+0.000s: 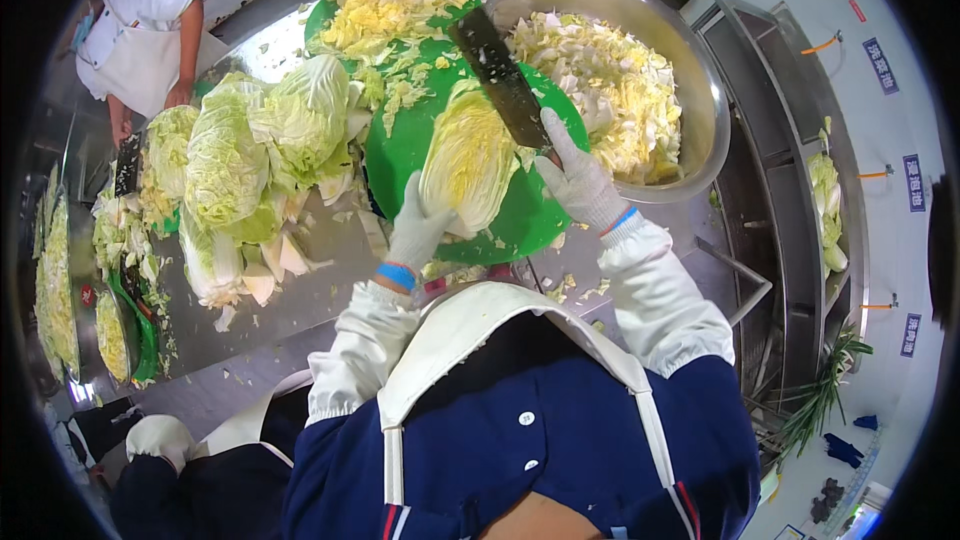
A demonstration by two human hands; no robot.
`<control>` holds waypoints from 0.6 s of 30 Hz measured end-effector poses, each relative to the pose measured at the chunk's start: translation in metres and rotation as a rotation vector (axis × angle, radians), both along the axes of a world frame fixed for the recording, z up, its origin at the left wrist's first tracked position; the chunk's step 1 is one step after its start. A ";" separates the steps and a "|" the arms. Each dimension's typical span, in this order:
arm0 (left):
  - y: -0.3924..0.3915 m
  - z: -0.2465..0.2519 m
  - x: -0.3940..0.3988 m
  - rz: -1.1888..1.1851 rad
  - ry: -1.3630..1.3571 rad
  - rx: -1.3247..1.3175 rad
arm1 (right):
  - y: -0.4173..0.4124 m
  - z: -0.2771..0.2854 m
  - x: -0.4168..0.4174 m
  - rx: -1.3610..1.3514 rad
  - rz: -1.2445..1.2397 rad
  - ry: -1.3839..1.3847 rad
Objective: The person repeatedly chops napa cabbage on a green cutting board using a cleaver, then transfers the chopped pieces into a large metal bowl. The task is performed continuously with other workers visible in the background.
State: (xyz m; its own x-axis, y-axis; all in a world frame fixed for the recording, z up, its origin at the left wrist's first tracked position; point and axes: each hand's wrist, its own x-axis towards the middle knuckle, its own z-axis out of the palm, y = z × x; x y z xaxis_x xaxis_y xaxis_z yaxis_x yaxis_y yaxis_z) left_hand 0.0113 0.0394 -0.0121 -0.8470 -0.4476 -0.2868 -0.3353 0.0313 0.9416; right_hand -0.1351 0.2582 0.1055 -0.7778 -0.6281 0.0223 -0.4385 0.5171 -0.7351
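Observation:
A halved napa cabbage (471, 154) lies cut side up on a round green cutting board (525, 229). My left hand (421, 229), in a pale knit glove, grips the cabbage near its white base. In my gloved right hand (581, 176) is the handle of a cleaver (501, 75), its dark, wide blade specked with cabbage bits and held over the board, just beyond and to the right of the cabbage half. Shredded cabbage lies along the board's far left edge.
At the upper right, a large steel bowl (701, 90) holds chopped cabbage. Whole cabbages (225, 157) are piled left on the steel table (300, 300). Co-workers with cleavers stand at far left and across; another person is at lower left. Sinks (780, 120) line the right.

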 end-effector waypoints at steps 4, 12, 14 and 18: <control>-0.037 0.030 -0.026 -0.121 -0.048 0.068 | 0.013 -0.024 -0.021 0.543 0.195 0.032; -0.033 -0.007 -0.016 -0.050 -0.029 -0.072 | -0.002 0.005 0.023 -0.018 -0.133 -0.191; -0.010 0.005 -0.010 0.000 -0.015 -0.007 | 0.005 -0.038 0.032 0.046 -0.093 -0.136; 0.003 -0.001 -0.004 0.110 -0.062 -0.049 | 0.010 -0.043 0.022 0.338 -0.009 -0.029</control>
